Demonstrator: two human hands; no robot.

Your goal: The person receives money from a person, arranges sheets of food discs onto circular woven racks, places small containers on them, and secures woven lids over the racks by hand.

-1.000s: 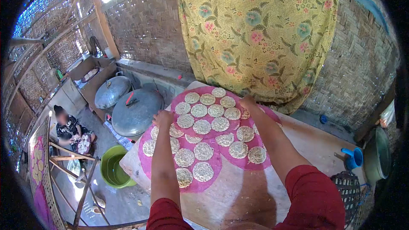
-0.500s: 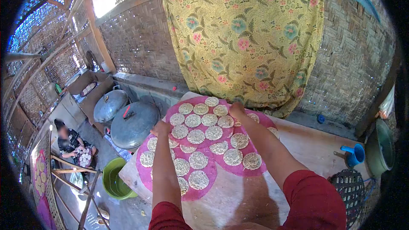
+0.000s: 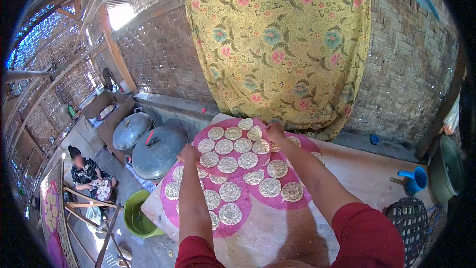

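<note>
Stretched between my hands is a round pink sheet (image 3: 227,122) that looks like mesh or cloth. Flat pale round crackers (image 3: 243,145) with a stringy texture lie on it in rows. My left hand (image 3: 188,153) has its fingers closed on the sheet's left edge. At the right edge my right hand (image 3: 275,131) is closed on it too. Under and beside it, a left pink sheet (image 3: 246,206) and a right pink sheet (image 3: 278,203) carry more crackers and rest on the wooden table (image 3: 352,168). The fingertips of both hands are mostly hidden.
Two big lidded metal pots (image 3: 157,151) stand left of the table, above a green basin (image 3: 136,213). A person (image 3: 89,173) sits on the floor at far left, near a slanted rack (image 3: 52,208). At right are a blue dipper (image 3: 415,181) and a dark basket (image 3: 407,218).
The view has shifted slightly. Both hands keep their hold on the pink sheet, which shows hardly any movement over the others.
</note>
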